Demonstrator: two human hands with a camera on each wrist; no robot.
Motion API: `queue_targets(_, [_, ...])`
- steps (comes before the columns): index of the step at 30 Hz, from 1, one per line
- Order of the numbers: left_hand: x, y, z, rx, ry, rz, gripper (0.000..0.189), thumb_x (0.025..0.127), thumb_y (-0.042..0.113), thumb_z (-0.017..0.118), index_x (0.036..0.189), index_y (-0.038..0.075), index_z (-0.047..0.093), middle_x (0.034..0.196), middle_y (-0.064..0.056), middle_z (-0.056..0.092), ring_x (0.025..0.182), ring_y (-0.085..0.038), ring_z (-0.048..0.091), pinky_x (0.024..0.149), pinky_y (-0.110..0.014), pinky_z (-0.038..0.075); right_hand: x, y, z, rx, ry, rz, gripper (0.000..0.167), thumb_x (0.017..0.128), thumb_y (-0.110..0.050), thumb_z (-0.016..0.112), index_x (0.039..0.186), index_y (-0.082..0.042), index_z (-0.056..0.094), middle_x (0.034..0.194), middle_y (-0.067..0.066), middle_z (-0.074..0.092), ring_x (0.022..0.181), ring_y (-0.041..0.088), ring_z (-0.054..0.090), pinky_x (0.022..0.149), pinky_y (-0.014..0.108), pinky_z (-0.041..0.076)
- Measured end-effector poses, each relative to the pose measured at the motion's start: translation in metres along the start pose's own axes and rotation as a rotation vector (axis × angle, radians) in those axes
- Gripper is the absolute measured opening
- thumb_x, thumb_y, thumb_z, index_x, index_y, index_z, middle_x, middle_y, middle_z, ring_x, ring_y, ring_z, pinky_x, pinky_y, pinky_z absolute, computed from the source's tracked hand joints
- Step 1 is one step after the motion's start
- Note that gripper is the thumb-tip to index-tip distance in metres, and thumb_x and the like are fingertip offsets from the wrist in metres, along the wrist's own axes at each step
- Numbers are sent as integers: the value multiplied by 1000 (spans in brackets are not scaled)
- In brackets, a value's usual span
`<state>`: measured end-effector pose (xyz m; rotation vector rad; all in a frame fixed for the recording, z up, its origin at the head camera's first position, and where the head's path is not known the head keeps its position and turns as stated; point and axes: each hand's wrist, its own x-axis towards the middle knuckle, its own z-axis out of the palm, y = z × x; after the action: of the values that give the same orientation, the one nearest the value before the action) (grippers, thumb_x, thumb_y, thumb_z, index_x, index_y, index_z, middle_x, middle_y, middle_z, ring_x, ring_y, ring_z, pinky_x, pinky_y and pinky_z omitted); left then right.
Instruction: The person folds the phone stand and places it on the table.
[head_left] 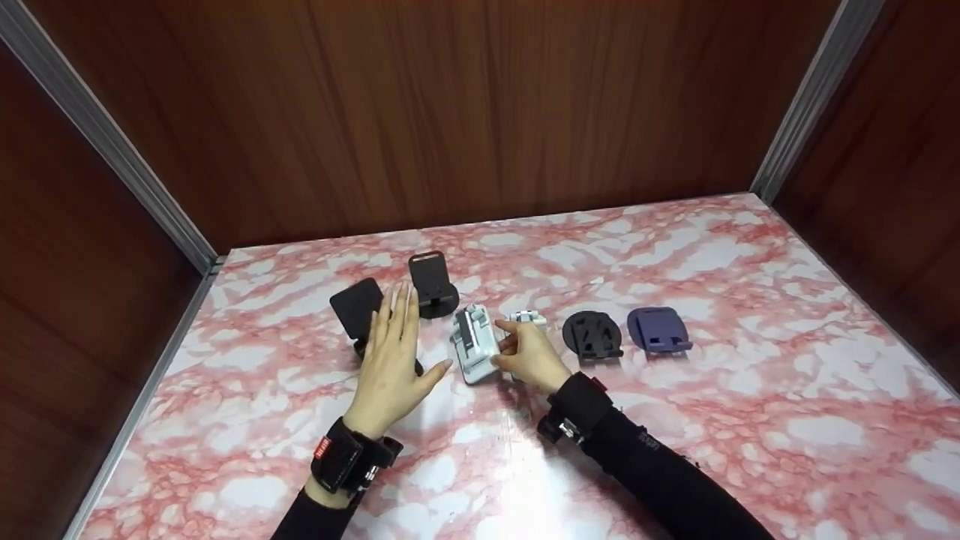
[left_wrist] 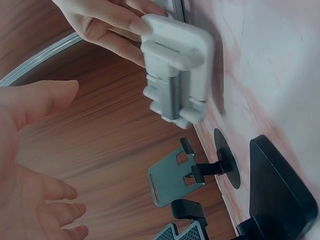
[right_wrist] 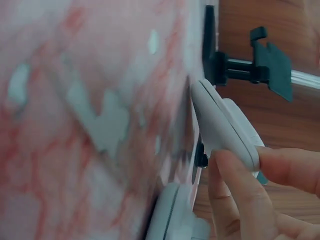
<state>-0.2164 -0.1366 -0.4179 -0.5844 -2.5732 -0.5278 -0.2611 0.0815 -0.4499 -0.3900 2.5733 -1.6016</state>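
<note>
The right hand (head_left: 531, 356) pinched the white stand (head_left: 486, 346) by its edge, tilted over the tabletop (head_left: 750, 300); the left hand (head_left: 394, 356) was spread, holding nothing. That edge-only grip risked a slip.

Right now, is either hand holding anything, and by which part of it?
The right hand pinches a white folded stand by the edge of its flat plate; the left hand holds nothing.
</note>
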Motion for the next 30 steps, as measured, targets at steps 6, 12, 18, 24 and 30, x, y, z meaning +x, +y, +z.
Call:
queue_targets(6, [-4,0,1,-6,-10,2,103,80,34,78,150,-9,16,158,-22,9,146,-36,3,115,-57,11,-3,-2,5,-127,7,-40,65,77,7,70,136,16,43,78,8,65,69,15,58,58,27,53])
queue_targets(12, [-5,-1,0,-10,-12,-1,102,81,34,78,149,-11,17,158,-23,11,146,-35,4,115,-56,11,-5,-2,10,-300,21,-139,68,77,3,73,135,19,40,94,21,66,74,21,58,69,35,52])
queue_targets(18, [-4,-1,0,-24,-5,2,101,81,33,78,149,-11,19,158,-23,13,146,-35,5,115,-55,11,-4,-2,11,-359,-8,-113,56,80,3,72,130,16,51,104,24,66,85,27,61,78,38,52])
queue_targets(24, [-3,-2,-1,-21,-2,7,99,80,32,78,148,-12,21,157,-24,15,145,-37,7,115,-55,11,-6,-6,11,-409,-17,-126,53,79,3,72,127,16,53,63,5,55,57,19,54,66,36,51])
queue_targets(30, [-2,-4,-3,-7,3,16,95,81,30,78,146,-14,25,154,-27,21,144,-39,10,115,-56,13,-13,-15,13,-504,25,-251,42,81,-2,73,117,15,60,100,26,67,95,44,62,86,51,50])
